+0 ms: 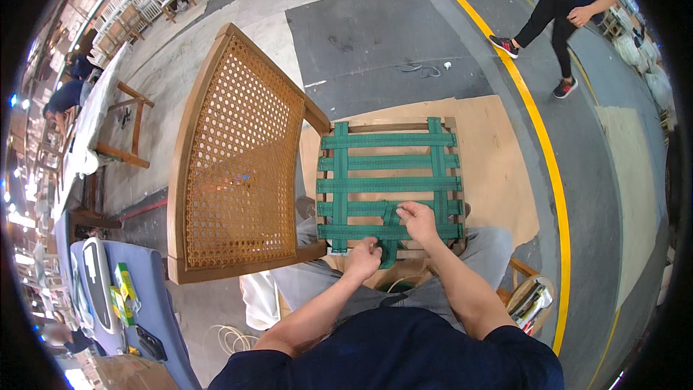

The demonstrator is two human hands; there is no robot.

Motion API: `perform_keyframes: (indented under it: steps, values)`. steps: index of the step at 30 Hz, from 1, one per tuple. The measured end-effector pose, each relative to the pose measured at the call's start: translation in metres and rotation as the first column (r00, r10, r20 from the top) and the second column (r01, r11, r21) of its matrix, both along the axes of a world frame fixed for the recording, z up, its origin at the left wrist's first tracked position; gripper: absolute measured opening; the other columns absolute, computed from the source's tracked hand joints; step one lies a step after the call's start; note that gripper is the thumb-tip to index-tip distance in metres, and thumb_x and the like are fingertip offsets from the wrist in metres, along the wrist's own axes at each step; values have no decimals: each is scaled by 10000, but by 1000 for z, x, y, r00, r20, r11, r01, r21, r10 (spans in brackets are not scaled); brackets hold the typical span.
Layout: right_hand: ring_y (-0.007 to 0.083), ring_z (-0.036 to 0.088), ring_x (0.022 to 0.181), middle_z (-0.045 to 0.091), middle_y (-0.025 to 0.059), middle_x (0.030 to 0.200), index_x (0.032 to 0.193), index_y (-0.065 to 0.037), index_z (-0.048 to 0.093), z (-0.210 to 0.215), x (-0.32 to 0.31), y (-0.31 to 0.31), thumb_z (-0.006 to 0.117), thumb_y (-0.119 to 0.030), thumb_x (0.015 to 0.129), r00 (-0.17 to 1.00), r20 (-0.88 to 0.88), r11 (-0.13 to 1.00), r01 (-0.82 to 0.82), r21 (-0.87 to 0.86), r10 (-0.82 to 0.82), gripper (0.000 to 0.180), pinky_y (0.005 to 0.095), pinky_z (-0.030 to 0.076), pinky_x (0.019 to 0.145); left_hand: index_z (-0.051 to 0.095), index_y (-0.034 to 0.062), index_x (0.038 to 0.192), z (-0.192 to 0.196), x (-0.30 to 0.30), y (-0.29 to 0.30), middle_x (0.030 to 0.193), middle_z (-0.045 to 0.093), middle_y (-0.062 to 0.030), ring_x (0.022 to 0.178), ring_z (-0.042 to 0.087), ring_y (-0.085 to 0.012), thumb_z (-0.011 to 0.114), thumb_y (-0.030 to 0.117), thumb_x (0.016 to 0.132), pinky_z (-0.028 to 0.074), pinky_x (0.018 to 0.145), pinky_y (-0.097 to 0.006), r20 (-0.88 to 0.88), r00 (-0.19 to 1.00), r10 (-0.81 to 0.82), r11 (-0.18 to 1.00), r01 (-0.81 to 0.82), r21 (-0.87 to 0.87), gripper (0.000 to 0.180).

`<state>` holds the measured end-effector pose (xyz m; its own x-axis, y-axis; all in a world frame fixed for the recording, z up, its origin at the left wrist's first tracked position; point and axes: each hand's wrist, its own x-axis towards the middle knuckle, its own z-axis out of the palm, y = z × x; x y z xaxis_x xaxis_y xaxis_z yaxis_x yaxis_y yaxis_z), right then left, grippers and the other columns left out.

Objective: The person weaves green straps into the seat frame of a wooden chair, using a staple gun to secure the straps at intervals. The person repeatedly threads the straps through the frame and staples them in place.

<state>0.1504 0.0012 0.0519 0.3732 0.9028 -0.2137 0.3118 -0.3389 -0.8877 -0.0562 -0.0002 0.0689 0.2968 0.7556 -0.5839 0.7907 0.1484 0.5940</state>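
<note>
I am weaving the green webbing strap (pixel 390 235) through the seat frame (pixel 390 128) that rests on my lap, near me. My left hand (pixel 363 258) is closed on the strap's near end; my right hand (pixel 416 220) pinches it higher. I judge the next move needs a firm, straight pull under the crossing bands.

Green webbing straps (pixel 390 184) in a lattice, tan cane-weave chair back (pixel 242 155), yellow floor line (pixel 538 130)
</note>
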Motion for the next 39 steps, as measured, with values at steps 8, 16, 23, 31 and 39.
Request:
perform_keyframes:
  steps: [8,16,23,31,39]
  values:
    - [284,751,891,788,151,1004,1076,-36,771,24,16,49,743,-141,946,996,47,994,-67,-83,71,169,401,574,803,546,88,1528,9,37,83,1206,689,-127,846,725,-195,519,163,1096,606,775,-356,474,730,493,779,-127,-614,440]
    - [419,706,1080,755,219,1143,1111,-55,786,-1,49,113,627,-300,1004,809,429,897,-255,-362,403,311,508,557,957,521,51,1431,-19,68,136,1050,668,-101,762,698,-223,496,130,1075,613,705,-398,269,665,697,549,-252,-797,366]
    - [395,718,1072,774,169,1107,1136,-117,799,-28,44,135,676,-383,969,842,296,792,-223,-569,450,337,496,566,939,592,77,1099,-38,64,140,941,660,-82,727,679,-232,560,134,1048,607,685,-411,221,430,875,346,-237,-908,82]
    - [316,734,913,780,146,979,1136,-96,789,1,45,109,716,-264,972,997,50,991,-51,-126,57,246,424,556,811,759,13,1201,5,71,137,1177,713,-124,735,709,-188,618,219,1047,581,526,-347,268,931,247,956,-189,-224,293]
    - [312,744,966,778,173,1027,1133,-50,780,18,60,146,704,-186,973,979,202,983,32,-182,5,224,431,567,863,628,77,1446,6,107,206,941,725,-98,685,699,-164,508,197,1108,602,651,-333,465,745,479,829,-210,-518,378]
